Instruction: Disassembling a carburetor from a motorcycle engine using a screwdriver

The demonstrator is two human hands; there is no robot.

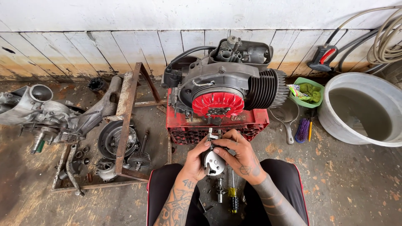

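Two hands meet low in the middle of the head view, both ours. Our left hand (pixel 193 161) and right hand (pixel 239 158) clasp a small metal part (pixel 212 162) between them, grey, rounded plate with a bright fitting sticking up at its top. Left fingers wrap the part's left edge, thumb on top; right fingers close over its right side and upper rim. Both grips tight on that part, held above the floor between our knees, just in front of the red crate (pixel 251 121).

On the crate sits a scooter engine (pixel 228 79), dark casing, red fan wheel (pixel 217 103) facing us, cooling fins to the right. Below the hands on the concrete floor (pixel 356 184) lie a yellow-handled screwdriver (pixel 233 196) and a small metal fitting (pixel 220 189), close together.

Left side: rusty metal frame (pixel 125 113) with a clutch drum (pixel 112 138), a toothed gear shaft (pixel 139 157) and loose rings and springs inside it. Further left a bare engine casing (pixel 46 115).

Right side: large grey basin (pixel 335 117) holding murky water, green tub (pixel 309 83) with rags, purple brush (pixel 302 130) and a dark funnel (pixel 286 114) near the crate. Hoses (pixel 387 44) hang by the white wall.
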